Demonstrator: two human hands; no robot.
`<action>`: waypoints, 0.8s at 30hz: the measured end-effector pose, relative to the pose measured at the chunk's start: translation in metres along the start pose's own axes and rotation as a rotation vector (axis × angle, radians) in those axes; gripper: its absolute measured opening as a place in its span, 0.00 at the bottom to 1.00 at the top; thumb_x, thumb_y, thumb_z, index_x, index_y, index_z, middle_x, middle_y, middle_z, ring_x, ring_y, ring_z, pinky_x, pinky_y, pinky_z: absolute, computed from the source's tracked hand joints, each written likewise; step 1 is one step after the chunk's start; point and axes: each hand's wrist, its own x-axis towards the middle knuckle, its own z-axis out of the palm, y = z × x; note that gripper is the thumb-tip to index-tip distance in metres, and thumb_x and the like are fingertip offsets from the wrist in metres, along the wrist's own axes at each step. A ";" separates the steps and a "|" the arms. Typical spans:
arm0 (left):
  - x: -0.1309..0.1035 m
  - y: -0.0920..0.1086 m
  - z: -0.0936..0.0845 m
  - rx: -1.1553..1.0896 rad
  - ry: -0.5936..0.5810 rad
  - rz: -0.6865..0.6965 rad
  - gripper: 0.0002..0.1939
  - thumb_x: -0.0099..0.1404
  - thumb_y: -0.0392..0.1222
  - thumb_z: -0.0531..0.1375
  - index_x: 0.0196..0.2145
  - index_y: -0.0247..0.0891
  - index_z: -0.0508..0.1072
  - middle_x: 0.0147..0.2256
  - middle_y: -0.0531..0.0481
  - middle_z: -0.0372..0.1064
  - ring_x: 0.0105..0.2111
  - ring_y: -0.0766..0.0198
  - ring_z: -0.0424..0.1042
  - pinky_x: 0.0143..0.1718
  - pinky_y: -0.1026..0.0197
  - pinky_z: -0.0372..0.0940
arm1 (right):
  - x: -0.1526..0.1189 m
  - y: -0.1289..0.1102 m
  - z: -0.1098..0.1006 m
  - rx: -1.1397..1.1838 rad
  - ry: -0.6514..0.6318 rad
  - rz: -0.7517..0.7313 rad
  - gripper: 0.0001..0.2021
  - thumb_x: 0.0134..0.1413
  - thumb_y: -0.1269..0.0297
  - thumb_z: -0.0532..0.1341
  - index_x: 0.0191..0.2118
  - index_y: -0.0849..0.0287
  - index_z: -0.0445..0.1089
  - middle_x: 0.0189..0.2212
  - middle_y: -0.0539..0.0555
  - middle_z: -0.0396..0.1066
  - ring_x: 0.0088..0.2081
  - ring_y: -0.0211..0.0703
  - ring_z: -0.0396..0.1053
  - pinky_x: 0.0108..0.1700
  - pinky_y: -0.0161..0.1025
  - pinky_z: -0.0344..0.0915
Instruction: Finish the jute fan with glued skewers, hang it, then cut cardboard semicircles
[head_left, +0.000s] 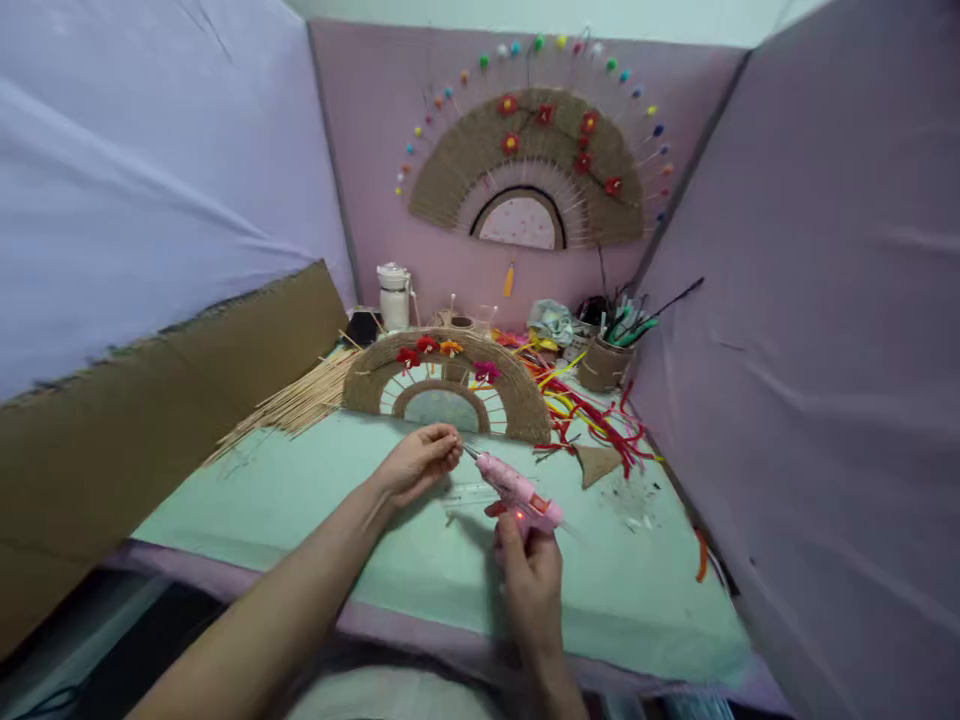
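Observation:
My right hand [531, 572] grips a pink glue gun [511, 482] by its handle, and a small red light glows on it. The gun's metal nozzle points up and left, at the fingertips of my left hand [421, 462]. Those fingers are pinched together; whatever they hold is too small to make out. Just beyond both hands, a half-ring fan [525, 400] wrapped in brown twine leans on the table, with red, orange and magenta flowers on its band. A clear ruler [469, 494] lies under the glue gun's tip.
Thin wooden sticks [300, 395] lie at left beside a cardboard panel [180, 420]. Red and yellow pipe cleaners [600, 420], a brown triangular scrap [598, 463] and a brown pot [602, 365] are at right. A white-lidded jar [394, 297] stands behind; a larger fan [457, 180] hangs on the back wall.

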 end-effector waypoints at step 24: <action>0.001 -0.007 0.001 0.189 0.030 0.138 0.18 0.43 0.48 0.73 0.25 0.32 0.75 0.24 0.52 0.69 0.26 0.70 0.66 0.33 0.65 0.61 | 0.000 0.000 0.006 -0.060 0.071 -0.117 0.20 0.57 0.48 0.57 0.38 0.62 0.73 0.32 0.59 0.76 0.36 0.49 0.72 0.39 0.41 0.66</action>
